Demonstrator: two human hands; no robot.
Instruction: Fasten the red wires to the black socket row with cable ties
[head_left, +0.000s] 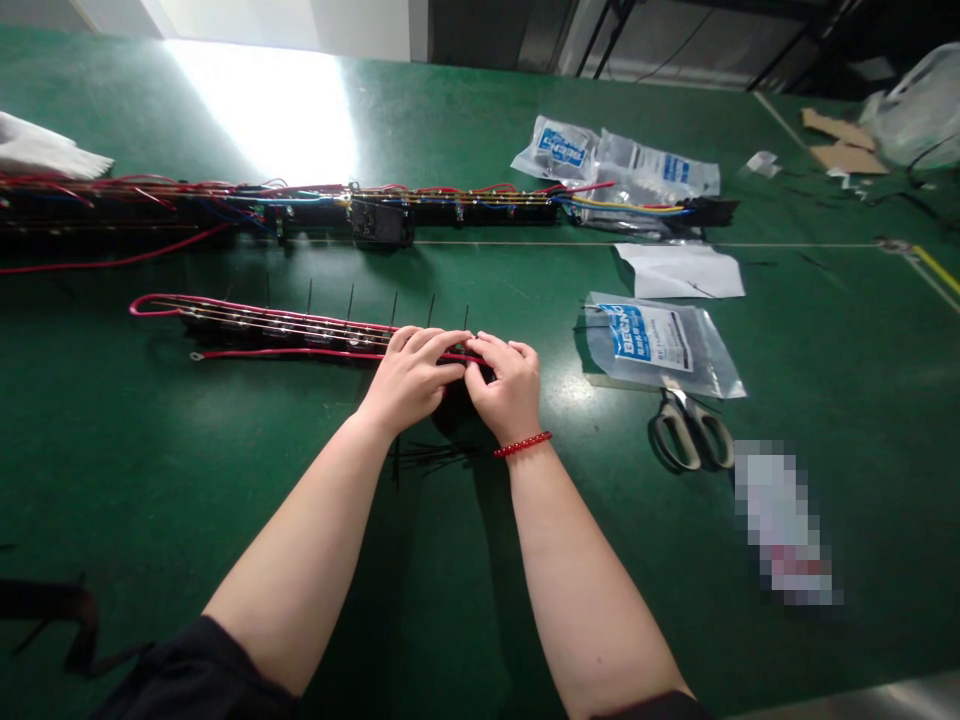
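Observation:
A wire bundle with red and brown wires and upright black cable ties lies across the green table. My left hand is closed on its right end, fingers over the wires. My right hand, with a red bead bracelet at the wrist, pinches the same end just to the right. The fingertips of both hands nearly meet there. A red wire with a ring terminal at its left tip runs along the bundle's near side. Loose black cable ties lie below my hands.
A longer wired assembly stretches across the back left. Plastic bags with blue labels, white paper and scissors lie to the right. A blurred, pixelated item is at the lower right, cardboard at the back right.

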